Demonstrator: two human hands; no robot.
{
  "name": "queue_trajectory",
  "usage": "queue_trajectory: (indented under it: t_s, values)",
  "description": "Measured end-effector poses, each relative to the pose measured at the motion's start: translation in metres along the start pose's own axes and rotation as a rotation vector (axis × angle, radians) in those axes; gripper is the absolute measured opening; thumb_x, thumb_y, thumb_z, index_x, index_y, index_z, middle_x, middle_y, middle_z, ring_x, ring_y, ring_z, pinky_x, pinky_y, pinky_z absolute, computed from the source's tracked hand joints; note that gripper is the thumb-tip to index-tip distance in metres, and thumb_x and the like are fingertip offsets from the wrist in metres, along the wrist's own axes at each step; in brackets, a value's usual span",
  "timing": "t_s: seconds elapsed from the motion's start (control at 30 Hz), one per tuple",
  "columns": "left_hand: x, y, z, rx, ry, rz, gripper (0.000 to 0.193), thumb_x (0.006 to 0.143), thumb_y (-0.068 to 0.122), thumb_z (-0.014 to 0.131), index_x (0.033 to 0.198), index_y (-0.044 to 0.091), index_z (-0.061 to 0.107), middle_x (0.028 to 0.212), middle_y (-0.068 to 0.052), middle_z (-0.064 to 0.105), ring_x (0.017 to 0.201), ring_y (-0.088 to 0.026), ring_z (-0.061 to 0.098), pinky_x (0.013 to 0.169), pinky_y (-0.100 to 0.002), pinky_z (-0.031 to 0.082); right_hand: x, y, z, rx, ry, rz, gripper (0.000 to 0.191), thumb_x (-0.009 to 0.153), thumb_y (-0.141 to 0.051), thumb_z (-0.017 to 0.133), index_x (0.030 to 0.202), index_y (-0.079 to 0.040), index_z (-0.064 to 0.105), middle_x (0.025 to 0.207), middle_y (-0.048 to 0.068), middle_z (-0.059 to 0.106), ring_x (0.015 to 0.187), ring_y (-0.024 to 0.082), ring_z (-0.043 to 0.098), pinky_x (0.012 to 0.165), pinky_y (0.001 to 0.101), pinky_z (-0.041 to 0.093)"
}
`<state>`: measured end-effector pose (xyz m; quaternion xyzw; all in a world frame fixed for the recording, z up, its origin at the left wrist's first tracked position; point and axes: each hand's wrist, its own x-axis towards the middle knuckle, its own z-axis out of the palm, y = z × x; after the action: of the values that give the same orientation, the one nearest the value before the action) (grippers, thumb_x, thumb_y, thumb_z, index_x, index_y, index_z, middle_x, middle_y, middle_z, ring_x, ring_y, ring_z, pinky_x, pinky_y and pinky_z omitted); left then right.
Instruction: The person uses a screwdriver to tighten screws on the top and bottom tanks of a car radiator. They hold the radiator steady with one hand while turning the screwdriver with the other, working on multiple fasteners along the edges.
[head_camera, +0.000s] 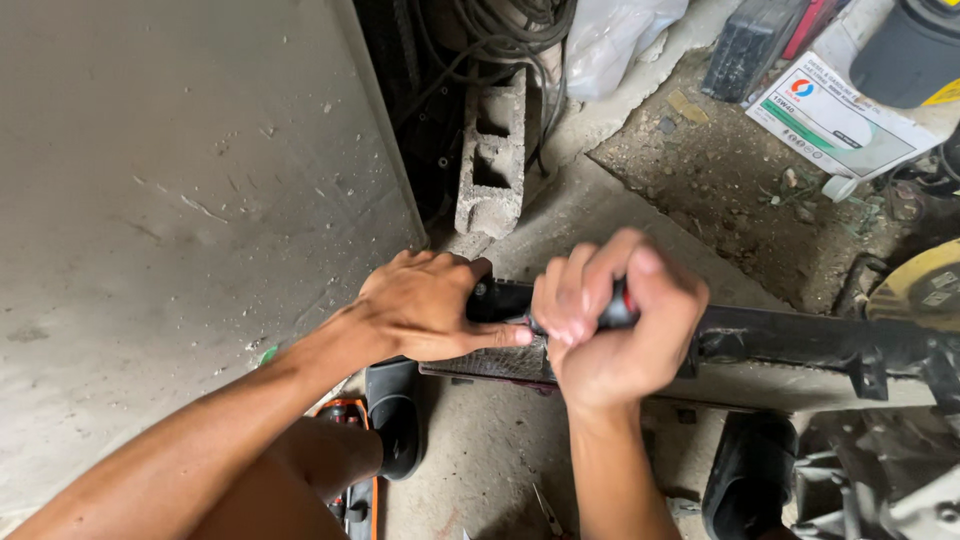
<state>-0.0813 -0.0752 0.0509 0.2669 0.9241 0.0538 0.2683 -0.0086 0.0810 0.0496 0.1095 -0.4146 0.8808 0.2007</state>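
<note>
My left hand (425, 305) lies flat on the left end of a long black radiator-like part (800, 345) that stands on edge across the concrete floor, fingers pressing on its top. My right hand (615, 320) is clenched in a fist around a tool handle, black with a bit of red (618, 308), held right over the top edge of the part, next to my left fingertips. The tool's tip is hidden by my hands. The hand is slightly blurred.
A grey metal panel (180, 200) fills the left. A hollow concrete block (493, 155) and cables stand behind. White oil jug (845, 115), dark bucket (915, 50), yellow disc (925, 285) at right. Black sandals (395, 415) and metal parts (880, 490) lie below.
</note>
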Motion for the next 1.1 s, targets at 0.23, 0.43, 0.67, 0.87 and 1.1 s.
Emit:
queue_trajectory:
  t_s: [0.23, 0.43, 0.67, 0.87, 1.1]
  values:
    - [-0.004, 0.006, -0.001, -0.038, -0.006, -0.064, 0.095, 0.078, 0.089, 0.043, 0.132, 0.013, 0.064, 0.120, -0.022, 0.067, 0.122, -0.035, 0.060, 0.109, -0.051, 0.042, 0.034, 0.008, -0.002, -0.031, 0.095, 0.081, 0.039, 0.103, -0.027, 0.037, 0.069, -0.008, 0.042, 0.052, 0.002, 0.033, 0.041, 0.012, 0.027, 0.038, 0.0323, 0.024]
    - [-0.004, 0.010, 0.000, -0.035, -0.018, -0.130, 0.092, 0.080, 0.087, 0.042, 0.124, 0.011, 0.069, 0.122, -0.021, 0.066, 0.122, -0.036, 0.060, 0.108, -0.052, 0.044, 0.047, 0.009, 0.003, -0.112, 0.128, 0.060, 0.039, 0.101, -0.025, 0.039, 0.066, -0.007, 0.045, 0.051, 0.003, 0.038, 0.039, 0.012, 0.031, 0.035, 0.0315, 0.023]
    - [-0.009, 0.007, 0.004, 0.003, 0.043, -0.042, 0.094, 0.080, 0.088, 0.043, 0.127, 0.009, 0.067, 0.121, -0.024, 0.065, 0.121, -0.038, 0.060, 0.108, -0.053, 0.043, 0.050, 0.011, 0.013, -0.149, 0.238, 0.205, 0.038, 0.098, -0.026, 0.044, 0.065, -0.007, 0.045, 0.050, 0.001, 0.037, 0.037, 0.012, 0.031, 0.033, 0.0317, 0.023]
    - [-0.007, 0.006, -0.003, -0.021, 0.020, -0.090, 0.098, 0.067, 0.086, 0.057, 0.128, 0.010, 0.066, 0.122, -0.021, 0.067, 0.122, -0.037, 0.061, 0.106, -0.050, 0.047, 0.002, -0.003, 0.004, -0.040, 0.087, 0.000, 0.037, 0.102, -0.025, 0.040, 0.069, -0.008, 0.038, 0.054, 0.006, 0.034, 0.045, 0.015, 0.029, 0.043, 0.0332, 0.028]
    - [-0.002, 0.003, -0.002, -0.003, 0.054, -0.029, 0.103, 0.062, 0.084, 0.063, 0.133, 0.009, 0.063, 0.119, -0.021, 0.069, 0.120, -0.036, 0.062, 0.106, -0.048, 0.046, -0.013, -0.004, 0.009, -0.102, 0.043, -0.062, 0.037, 0.105, -0.024, 0.039, 0.072, -0.006, 0.038, 0.051, 0.007, 0.036, 0.042, 0.014, 0.029, 0.043, 0.0309, 0.030]
